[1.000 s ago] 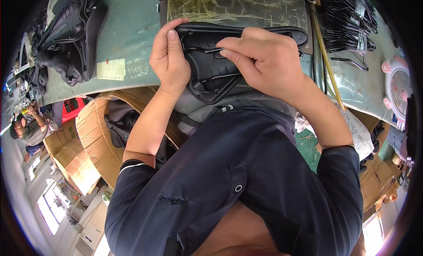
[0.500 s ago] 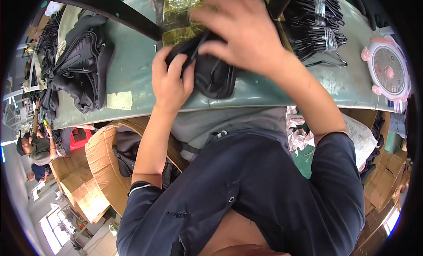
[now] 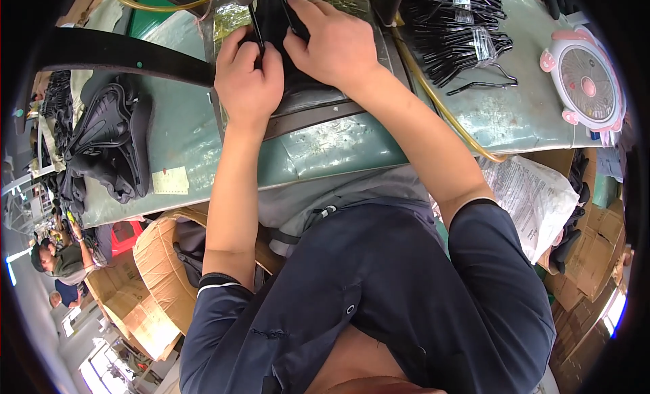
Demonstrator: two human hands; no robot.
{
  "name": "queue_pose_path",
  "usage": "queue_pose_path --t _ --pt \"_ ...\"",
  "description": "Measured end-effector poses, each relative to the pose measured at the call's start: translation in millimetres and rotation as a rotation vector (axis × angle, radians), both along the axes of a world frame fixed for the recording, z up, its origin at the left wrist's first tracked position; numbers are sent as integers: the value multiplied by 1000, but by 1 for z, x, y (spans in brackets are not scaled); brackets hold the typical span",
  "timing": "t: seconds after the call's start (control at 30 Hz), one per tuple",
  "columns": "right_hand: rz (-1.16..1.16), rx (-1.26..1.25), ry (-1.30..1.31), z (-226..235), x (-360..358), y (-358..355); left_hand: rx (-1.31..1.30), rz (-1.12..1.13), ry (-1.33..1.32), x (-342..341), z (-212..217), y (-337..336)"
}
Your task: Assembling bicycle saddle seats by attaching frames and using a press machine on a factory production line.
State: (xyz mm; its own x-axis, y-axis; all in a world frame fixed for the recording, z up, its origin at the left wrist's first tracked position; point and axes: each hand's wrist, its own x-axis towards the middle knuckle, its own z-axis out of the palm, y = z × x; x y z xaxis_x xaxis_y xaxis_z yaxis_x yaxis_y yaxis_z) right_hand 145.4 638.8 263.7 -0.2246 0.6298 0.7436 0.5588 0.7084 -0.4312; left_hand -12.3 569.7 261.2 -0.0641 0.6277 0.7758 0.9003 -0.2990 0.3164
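A black bicycle saddle [image 3: 306, 84] lies underside up on the yellow-filmed plate of a dark-framed bench fixture [image 3: 308, 118], at the top of the view. Two thin black saddle rails [image 3: 257, 29] run up from it. My left hand [image 3: 249, 82] is closed at the saddle's left side, thumb and fingers bent by the left rail. From the other side my right hand [image 3: 335, 47] grips the saddle, its fingertips beside the right rail. Both hands hide part of the saddle, and its far end is cut off by the view's edge.
More black saddles [image 3: 112, 140] lie piled at the left. Bundled black metal rails [image 3: 467, 45] sit right of the fixture, near a yellow hose [image 3: 440, 106] and a pink fan [image 3: 588, 86]. A cardboard box [image 3: 159, 258] stands below left; another person [image 3: 64, 255] is farther left.
Both hands have brought the saddle forward from the table's near edge onto the fixture plate. My right hand has come down from above onto the saddle. The view has shifted.
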Motion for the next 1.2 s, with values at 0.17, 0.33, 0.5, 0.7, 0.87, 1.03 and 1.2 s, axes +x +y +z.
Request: queue_pose_path --t 0.17,0.33,0.5,0.7,0.87,1.03,1.2 --pt "-14 -97 10 -2 8 -9 13 6 -23 4 -10 1" --pt "45 -250 -20 7 8 -13 72 26 -33 0 -5 -3" --pt "54 -423 110 6 15 -18 -318 150 -117 7 14 -13" --pt "557 -706 450 31 76 -36 -473 8 -570 -18 43 -37" --pt "341 -313 82 -11 123 -58 -765 -730 -1143 7 74 -70" --pt "111 -286 425 -19 152 -64 -199 -518 -1021 -34 68 -94" --pt "-131 -710 800 70 193 -11 -207 575 -108 -173 28 -118"
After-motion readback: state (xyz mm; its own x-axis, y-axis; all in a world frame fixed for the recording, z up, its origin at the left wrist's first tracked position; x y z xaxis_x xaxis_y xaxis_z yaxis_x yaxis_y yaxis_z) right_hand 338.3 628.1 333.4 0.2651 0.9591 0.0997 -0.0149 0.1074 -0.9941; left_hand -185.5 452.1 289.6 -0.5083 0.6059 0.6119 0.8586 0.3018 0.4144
